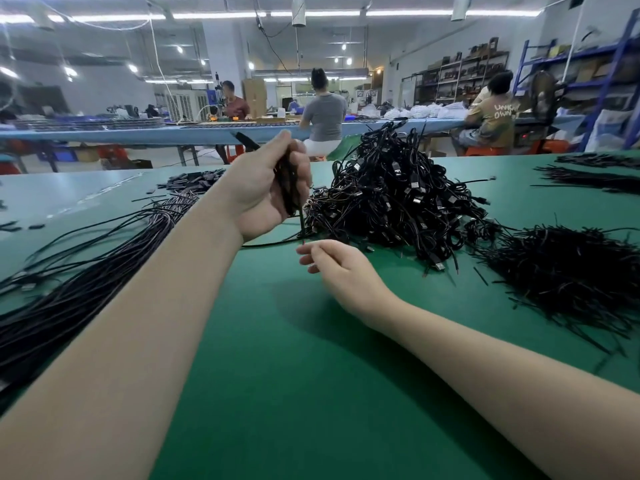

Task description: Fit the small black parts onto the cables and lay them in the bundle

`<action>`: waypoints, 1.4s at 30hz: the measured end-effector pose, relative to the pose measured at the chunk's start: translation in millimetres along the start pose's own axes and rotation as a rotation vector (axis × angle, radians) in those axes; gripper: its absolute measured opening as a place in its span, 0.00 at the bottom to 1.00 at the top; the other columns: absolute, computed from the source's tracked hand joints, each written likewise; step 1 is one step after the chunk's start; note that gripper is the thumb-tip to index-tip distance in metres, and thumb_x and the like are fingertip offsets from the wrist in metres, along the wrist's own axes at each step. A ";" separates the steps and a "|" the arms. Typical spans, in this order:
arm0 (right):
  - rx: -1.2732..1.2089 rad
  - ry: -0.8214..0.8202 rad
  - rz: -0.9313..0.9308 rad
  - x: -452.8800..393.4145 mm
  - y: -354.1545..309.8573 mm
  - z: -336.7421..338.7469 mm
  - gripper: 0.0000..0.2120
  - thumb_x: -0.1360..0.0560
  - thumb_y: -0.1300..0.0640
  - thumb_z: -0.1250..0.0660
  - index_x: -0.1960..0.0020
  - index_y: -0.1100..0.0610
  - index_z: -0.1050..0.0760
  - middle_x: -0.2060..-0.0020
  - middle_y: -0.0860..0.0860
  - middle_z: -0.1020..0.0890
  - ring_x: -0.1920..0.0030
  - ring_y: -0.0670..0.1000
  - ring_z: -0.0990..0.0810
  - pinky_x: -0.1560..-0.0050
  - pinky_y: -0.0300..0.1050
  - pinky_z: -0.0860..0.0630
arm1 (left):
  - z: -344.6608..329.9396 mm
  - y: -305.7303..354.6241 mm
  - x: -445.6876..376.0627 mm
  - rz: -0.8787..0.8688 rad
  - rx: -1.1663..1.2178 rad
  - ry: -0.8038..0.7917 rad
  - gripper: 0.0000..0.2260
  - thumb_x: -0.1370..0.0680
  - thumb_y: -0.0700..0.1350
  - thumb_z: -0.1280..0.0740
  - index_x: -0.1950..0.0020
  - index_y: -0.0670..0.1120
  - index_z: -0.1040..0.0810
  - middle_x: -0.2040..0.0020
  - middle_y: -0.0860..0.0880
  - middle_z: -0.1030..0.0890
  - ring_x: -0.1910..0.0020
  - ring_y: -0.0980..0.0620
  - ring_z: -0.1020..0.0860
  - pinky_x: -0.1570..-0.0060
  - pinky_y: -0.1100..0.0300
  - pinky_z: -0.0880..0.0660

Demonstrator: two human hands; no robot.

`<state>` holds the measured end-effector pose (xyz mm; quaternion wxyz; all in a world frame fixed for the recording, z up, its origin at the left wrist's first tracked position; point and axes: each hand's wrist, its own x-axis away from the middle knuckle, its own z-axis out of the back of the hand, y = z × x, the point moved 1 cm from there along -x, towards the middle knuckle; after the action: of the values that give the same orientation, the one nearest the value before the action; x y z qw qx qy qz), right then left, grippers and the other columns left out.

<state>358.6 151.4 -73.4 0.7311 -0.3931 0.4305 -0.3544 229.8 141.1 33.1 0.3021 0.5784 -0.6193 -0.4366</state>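
My left hand [266, 188] is raised above the green table and grips a bunch of thin black sleeves [285, 181] that stick out above and below the fist. Just below it, my right hand [332, 265] pinches the bare end of a black cable [273, 243] that runs left across the mat. A tall tangled heap of black cables with plugs [398, 195] lies behind the hands. The laid-out bundle of straight cables [86, 271] stretches along the left side. A pile of small black sleeves [568, 271] lies at the right.
The green table [311, 375] spreads below my forearms. Small flat black parts [194, 180] lie at the back left, more cable bunches [595, 178] at the far right. Several people sit at a long blue bench [173, 133] behind, with shelving beyond.
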 end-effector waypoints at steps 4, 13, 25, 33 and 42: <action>-0.667 -0.116 -0.323 -13.8 -1.9 11.2 0.10 0.19 0.53 0.43 0.45 0.55 0.25 0.57 0.53 0.16 0.58 0.51 0.17 0.55 0.42 0.23 | -9.0 -17.6 0.7 0.146 -0.054 -0.147 0.17 0.17 0.54 0.46 0.63 0.49 0.30 0.71 0.56 0.31 0.74 0.61 0.31 0.74 0.71 0.32; -0.680 -0.041 -0.300 -16.4 13.2 18.0 0.07 0.21 0.58 0.37 0.56 0.57 0.24 0.67 0.52 0.21 0.68 0.49 0.21 0.66 0.39 0.21 | 1.9 -36.4 -0.4 0.247 -0.472 -0.027 0.17 0.18 0.52 0.42 0.60 0.43 0.24 0.65 0.46 0.19 0.65 0.52 0.19 0.62 0.61 0.20; -0.707 -0.064 -0.290 -14.9 11.0 19.6 0.09 0.19 0.52 0.41 0.47 0.55 0.25 0.59 0.55 0.17 0.64 0.54 0.16 0.61 0.44 0.20 | -1.6 -56.3 -8.6 0.100 -0.665 0.013 0.18 0.17 0.53 0.44 0.55 0.47 0.19 0.62 0.52 0.16 0.56 0.52 0.21 0.41 0.52 0.28; -0.553 -0.135 -0.225 -13.2 9.5 12.6 0.04 0.21 0.63 0.40 0.53 0.58 0.27 0.61 0.52 0.23 0.64 0.50 0.20 0.55 0.47 0.24 | 8.9 -66.7 -16.3 0.011 -0.694 0.109 0.17 0.17 0.52 0.45 0.58 0.48 0.21 0.64 0.51 0.29 0.65 0.55 0.30 0.66 0.65 0.31; -0.092 -0.131 -0.051 -10.3 10.6 10.5 0.08 0.23 0.57 0.34 0.49 0.61 0.28 0.59 0.54 0.23 0.63 0.48 0.24 0.61 0.46 0.24 | 13.0 -77.5 -19.7 0.049 -0.659 0.153 0.19 0.18 0.55 0.44 0.61 0.51 0.20 0.61 0.50 0.26 0.59 0.52 0.27 0.50 0.55 0.28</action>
<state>366.2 167.7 -75.8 0.7297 -0.4592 0.3876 -0.3263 256.4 166.9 -38.9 0.5290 0.4656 -0.4341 -0.5613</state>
